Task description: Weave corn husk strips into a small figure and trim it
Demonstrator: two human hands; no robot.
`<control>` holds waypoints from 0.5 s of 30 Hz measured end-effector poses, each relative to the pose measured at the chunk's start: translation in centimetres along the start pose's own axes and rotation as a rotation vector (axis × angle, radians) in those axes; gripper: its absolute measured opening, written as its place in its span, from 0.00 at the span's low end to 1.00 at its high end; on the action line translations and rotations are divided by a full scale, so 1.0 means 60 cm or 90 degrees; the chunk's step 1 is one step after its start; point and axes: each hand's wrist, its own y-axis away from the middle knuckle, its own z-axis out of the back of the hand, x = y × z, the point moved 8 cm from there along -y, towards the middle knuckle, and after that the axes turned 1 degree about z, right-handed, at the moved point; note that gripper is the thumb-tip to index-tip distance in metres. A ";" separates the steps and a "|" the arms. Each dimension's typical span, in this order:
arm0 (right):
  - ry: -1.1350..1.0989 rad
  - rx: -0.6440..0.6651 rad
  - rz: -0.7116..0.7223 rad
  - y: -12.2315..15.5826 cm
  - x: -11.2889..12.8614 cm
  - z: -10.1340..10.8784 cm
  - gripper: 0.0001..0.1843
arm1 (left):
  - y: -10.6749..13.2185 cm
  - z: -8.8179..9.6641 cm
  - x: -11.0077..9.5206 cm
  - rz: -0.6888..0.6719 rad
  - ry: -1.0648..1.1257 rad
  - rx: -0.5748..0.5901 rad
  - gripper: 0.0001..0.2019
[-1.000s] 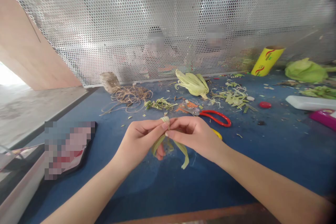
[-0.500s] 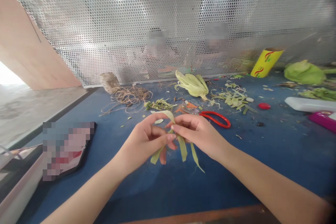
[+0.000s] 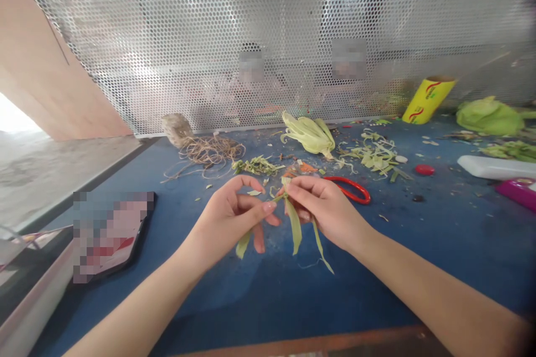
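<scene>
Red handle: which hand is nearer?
Right. The right hand is left of and nearer the wearer than the red handle, partly overlapping it in view; the left hand is farther left.

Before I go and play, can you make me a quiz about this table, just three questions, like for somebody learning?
1. Pick one. What is the right hand pinching?
A) a yellow tube
B) pale green strips
C) a red disc

2. True or false: in the picture, the tangled string lies to the right of the leafy bundle.

3. Say the colour: what colour is the handle loop on the table, just beyond the right hand?

Key:
1. B.
2. False. The tangled string lies to the left of the leafy bundle.
3. Red.
</scene>
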 end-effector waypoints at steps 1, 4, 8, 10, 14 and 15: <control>-0.017 0.016 -0.008 -0.001 -0.002 -0.002 0.16 | 0.000 -0.001 0.001 -0.001 -0.001 0.004 0.13; 0.020 0.020 -0.024 0.000 -0.003 0.000 0.16 | 0.001 -0.007 0.004 0.006 0.000 0.022 0.14; 0.111 -0.016 -0.003 0.000 0.003 0.005 0.14 | 0.002 -0.007 0.005 0.017 -0.002 0.013 0.14; 0.112 -0.028 0.017 -0.001 0.007 0.007 0.12 | 0.002 -0.005 0.005 0.022 -0.006 0.002 0.12; 0.091 -0.008 0.016 -0.003 0.006 0.007 0.12 | 0.002 -0.004 0.004 0.022 0.002 0.010 0.11; 0.074 0.009 0.007 -0.003 0.004 0.004 0.12 | 0.002 -0.006 0.005 0.023 0.012 0.021 0.11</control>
